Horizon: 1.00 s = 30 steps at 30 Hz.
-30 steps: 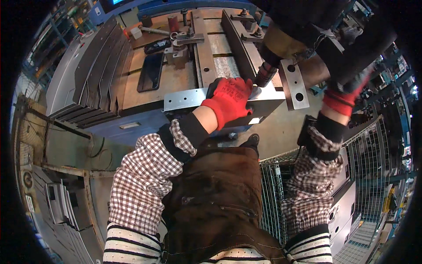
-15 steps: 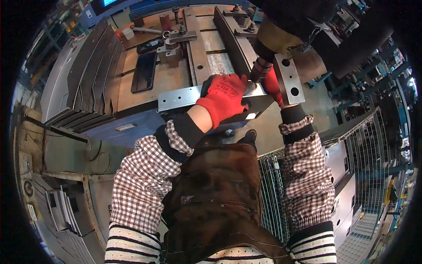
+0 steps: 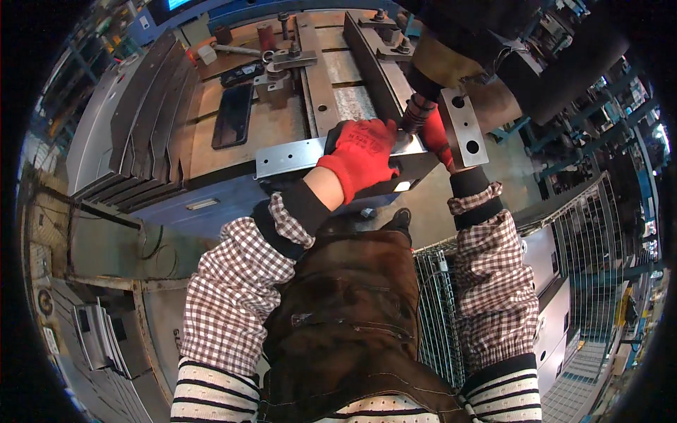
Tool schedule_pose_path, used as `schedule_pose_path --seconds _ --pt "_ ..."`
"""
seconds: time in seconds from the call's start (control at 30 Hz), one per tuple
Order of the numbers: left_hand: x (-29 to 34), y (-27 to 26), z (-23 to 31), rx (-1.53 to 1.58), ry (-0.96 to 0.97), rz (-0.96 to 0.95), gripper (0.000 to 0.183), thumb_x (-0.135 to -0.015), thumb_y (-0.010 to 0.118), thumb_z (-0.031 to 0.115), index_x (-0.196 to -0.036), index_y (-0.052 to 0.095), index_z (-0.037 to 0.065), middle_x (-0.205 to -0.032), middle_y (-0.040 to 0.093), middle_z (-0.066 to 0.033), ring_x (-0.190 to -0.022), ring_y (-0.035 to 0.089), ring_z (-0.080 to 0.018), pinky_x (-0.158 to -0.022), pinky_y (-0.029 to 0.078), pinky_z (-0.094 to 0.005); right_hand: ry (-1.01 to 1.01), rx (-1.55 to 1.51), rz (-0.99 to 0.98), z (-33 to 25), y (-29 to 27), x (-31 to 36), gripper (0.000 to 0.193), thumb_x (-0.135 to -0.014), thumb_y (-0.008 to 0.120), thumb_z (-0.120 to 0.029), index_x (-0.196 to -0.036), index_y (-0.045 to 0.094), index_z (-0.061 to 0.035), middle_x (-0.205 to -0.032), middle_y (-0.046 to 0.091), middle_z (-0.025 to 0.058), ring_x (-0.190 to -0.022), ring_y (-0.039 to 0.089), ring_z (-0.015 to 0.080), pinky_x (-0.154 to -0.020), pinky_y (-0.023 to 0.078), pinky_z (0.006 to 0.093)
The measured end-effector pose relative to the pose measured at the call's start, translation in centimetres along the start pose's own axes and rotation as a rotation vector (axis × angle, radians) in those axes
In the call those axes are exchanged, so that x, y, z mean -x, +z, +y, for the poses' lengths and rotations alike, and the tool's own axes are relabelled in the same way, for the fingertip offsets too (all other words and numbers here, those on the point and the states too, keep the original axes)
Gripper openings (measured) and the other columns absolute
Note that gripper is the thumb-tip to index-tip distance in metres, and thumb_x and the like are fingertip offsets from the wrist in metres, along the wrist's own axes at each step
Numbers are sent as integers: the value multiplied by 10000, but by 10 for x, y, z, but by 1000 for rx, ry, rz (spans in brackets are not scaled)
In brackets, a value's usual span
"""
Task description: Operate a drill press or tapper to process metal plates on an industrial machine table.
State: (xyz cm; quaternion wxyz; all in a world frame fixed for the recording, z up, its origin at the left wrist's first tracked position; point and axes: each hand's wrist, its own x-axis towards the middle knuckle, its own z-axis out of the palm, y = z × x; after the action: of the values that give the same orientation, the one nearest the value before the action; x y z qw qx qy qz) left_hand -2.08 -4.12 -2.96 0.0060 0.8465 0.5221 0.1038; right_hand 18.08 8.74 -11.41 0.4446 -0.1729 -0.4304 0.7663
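Steadying the metal strip (image 3: 303, 154) was probably why we had our left hand (image 3: 363, 156) over it, red-gloved fingers bent across the top, its grip clasping the strip. The strip lay along the near edge of the tabletop (image 3: 275, 123), its right part close by the machine's tool (image 3: 418, 113); we could not tell whether the two touched. Our right hand (image 3: 437, 137) reached in behind the holed plate (image 3: 463, 130), too hidden for us to tell its grip. A bolted clamp (image 3: 293, 58) reached onto the long bar (image 3: 315, 79), presumably to stop it sliding, while the phone (image 3: 233, 116) lay left of it. A second earlier, our right hand was blurred, farther right; now it was just beside the tool, while our left hand had stayed put.
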Motion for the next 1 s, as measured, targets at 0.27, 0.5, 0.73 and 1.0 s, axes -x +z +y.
schedule_pose_path --seconds 0.27,0.5,0.73,1.0 --pt "0 -4 4 -45 -25 -48 740 -699 666 483 -1234 427 32 -1057 571 -147 -994 566 -296 -860 408 -409 -143 379 -23 2 -18 -10 402 -965 415 -207 -1342 382 -71 -1254 511 67 -1106 526 145 -939 427 245" --pt "0 2 1 -42 -28 -36 720 -700 664 485 -1218 433 42 -1058 568 -152 -989 569 -308 -855 412 -413 -125 218 -142 7 -33 -13 417 -966 412 -222 -1349 377 -61 -1271 508 79 -1095 533 156 -937 426 255" --pt "-2 -7 5 -47 -22 -74 715 -702 664 484 -1216 435 43 -1060 569 -148 -980 572 -313 -848 417 -415 -79 194 88 -5 2 8 419 -969 401 -212 -1355 368 -52 -1291 491 89 -1130 509 168 -955 413 263" --pt "-1 -1 4 -62 -18 -51 775 -713 643 507 -1278 399 35 -1083 562 -148 -1013 557 -305 -866 408 -410 -155 367 7 5 -25 -11 423 -968 405 -211 -1359 362 -54 -1281 493 70 -1122 504 155 -948 407 255"
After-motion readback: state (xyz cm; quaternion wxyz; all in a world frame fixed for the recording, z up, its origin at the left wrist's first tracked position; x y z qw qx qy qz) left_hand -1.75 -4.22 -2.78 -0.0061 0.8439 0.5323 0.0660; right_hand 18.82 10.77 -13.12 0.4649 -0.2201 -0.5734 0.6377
